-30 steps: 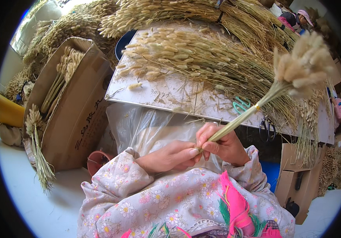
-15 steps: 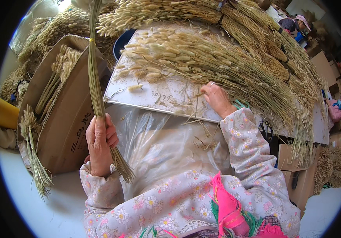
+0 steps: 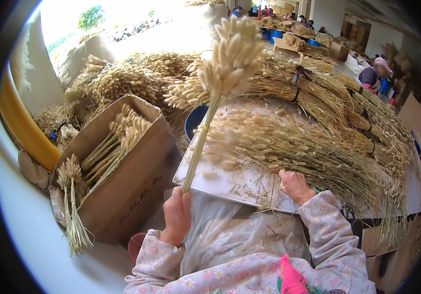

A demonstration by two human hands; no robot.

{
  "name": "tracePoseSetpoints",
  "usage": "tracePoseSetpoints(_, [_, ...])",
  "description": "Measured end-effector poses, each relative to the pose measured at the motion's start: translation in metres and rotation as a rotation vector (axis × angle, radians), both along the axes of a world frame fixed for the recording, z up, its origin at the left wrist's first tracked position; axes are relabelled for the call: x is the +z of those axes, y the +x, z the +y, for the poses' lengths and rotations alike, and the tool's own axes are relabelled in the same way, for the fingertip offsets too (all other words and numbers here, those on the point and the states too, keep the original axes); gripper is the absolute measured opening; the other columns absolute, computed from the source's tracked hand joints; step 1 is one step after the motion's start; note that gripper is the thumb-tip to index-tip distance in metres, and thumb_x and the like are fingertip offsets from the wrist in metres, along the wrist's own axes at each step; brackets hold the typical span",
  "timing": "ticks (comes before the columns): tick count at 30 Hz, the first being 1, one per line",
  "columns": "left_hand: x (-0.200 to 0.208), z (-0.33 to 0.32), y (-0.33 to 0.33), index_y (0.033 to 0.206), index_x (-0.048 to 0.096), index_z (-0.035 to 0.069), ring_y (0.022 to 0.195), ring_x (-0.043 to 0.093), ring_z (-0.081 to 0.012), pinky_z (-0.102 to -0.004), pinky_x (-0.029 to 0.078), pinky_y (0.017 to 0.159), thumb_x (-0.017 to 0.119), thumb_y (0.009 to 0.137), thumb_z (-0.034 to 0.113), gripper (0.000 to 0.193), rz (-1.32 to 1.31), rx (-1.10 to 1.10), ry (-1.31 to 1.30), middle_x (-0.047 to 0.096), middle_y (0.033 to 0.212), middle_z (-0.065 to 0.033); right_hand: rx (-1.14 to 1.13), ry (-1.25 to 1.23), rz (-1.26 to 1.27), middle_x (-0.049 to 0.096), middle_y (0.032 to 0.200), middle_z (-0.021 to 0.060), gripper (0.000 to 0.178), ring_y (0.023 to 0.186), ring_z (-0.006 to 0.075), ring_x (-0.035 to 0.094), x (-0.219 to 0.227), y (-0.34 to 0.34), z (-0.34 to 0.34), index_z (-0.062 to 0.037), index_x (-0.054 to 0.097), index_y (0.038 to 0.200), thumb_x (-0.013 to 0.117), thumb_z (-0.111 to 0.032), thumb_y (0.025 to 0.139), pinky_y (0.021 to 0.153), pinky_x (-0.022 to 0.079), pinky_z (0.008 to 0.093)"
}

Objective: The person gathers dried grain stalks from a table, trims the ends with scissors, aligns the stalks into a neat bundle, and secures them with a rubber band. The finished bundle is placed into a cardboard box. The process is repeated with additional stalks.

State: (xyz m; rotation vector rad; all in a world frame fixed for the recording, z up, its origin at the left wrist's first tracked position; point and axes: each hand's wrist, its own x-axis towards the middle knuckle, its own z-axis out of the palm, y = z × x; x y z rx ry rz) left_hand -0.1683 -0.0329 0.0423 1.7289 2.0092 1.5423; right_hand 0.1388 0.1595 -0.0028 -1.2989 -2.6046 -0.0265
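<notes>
My left hand (image 3: 177, 216) is closed around the stems of a bunch of dried bunny-tail grass (image 3: 232, 61), held upright with its fluffy heads at the top. A yellow tie (image 3: 203, 127) circles the stems under the heads. By the near edge of the white tabletop (image 3: 215, 188), my right hand (image 3: 296, 186) has its fingers curled; what they hold, if anything, is too small to make out. Just beyond it lies a spread of loose bunny-tail grass (image 3: 279, 144), heads to the left and stems to the right.
Left of the table stands an open cardboard box (image 3: 122, 196) with tied bunches inside, two hanging over its rim. Thick bundles (image 3: 328, 110) line the table's far side. A blue tub (image 3: 196, 120) sits behind the left corner. A person (image 3: 374, 76) is at the far right.
The view has lifted, bringing the bunch's heads and the room behind into sight. My left hand still grips the bunch; my right hand stays by the table's near edge.
</notes>
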Motion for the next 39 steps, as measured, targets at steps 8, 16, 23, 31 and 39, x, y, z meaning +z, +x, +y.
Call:
tracePoseSetpoints(8, [-0.014, 0.010, 0.047, 0.095, 0.054, 0.002, 0.063, 0.056, -0.0422, -0.0447, 0.043, 0.053, 0.051, 0.091, 0.008, 0.008, 0.078, -0.153, -0.007, 0.054, 0.070, -0.0222, 0.027, -0.036, 0.675, 0.064, 0.072, 0.0136, 0.012, 0.069, 0.0313, 0.064, 0.028, 0.004, -0.001, -0.0075, 0.061, 0.087, 0.063, -0.003, 0.076, 0.060, 0.050, 0.0389])
tracePoseSetpoints(16, [-0.015, 0.009, 0.060, 0.095, 0.055, 0.001, 0.061, 0.056, -0.0402, -0.0433, 0.044, 0.054, 0.050, 0.091, 0.007, 0.008, 0.133, -0.161, -0.011, 0.056, 0.069, -0.0196, 0.128, 0.247, 0.713, 0.066, 0.080, 0.0134, 0.017, 0.066, 0.0240, 0.066, 0.051, 0.000, -0.016, -0.0050, 0.064, 0.097, 0.065, -0.002, 0.080, 0.058, 0.051, 0.0300])
tracePoseSetpoints(23, [0.005, 0.012, 0.087, 0.126, 0.045, -0.001, 0.071, 0.062, -0.0261, -0.0339, 0.048, 0.064, 0.050, 0.091, 0.006, 0.036, -0.195, -0.450, -0.232, 0.062, 0.080, -0.0163, 0.179, -0.789, 1.290, 0.066, 0.080, 0.0020, 0.013, 0.065, 0.0057, 0.060, 0.079, -0.034, -0.082, 0.0014, 0.066, 0.097, 0.064, -0.005, 0.086, 0.059, 0.051, 0.0194])
tracePoseSetpoints(31, [0.020, 0.017, 0.099, 0.127, 0.052, 0.002, 0.076, 0.051, -0.0074, -0.0210, 0.043, 0.068, 0.047, 0.094, 0.008, 0.033, -0.714, -0.705, -0.401, 0.059, 0.087, -0.0032, 0.183, -1.102, 1.235, 0.063, 0.076, -0.0005, 0.013, 0.061, 0.0043, 0.056, 0.062, -0.035, -0.112, -0.0007, 0.067, 0.099, 0.062, -0.006, 0.088, 0.056, 0.048, 0.0191])
tracePoseSetpoints(39, [0.002, 0.024, 0.103, 0.121, 0.056, 0.002, 0.068, 0.050, -0.0086, -0.0234, 0.044, 0.064, 0.049, 0.093, 0.008, 0.030, -0.556, -0.552, -0.412, 0.057, 0.078, -0.0054, 0.199, -0.314, 0.863, 0.063, 0.075, 0.0061, 0.013, 0.060, 0.0104, 0.058, 0.055, -0.026, -0.113, -0.0018, 0.065, 0.094, 0.069, -0.003, 0.081, 0.054, 0.047, 0.0240])
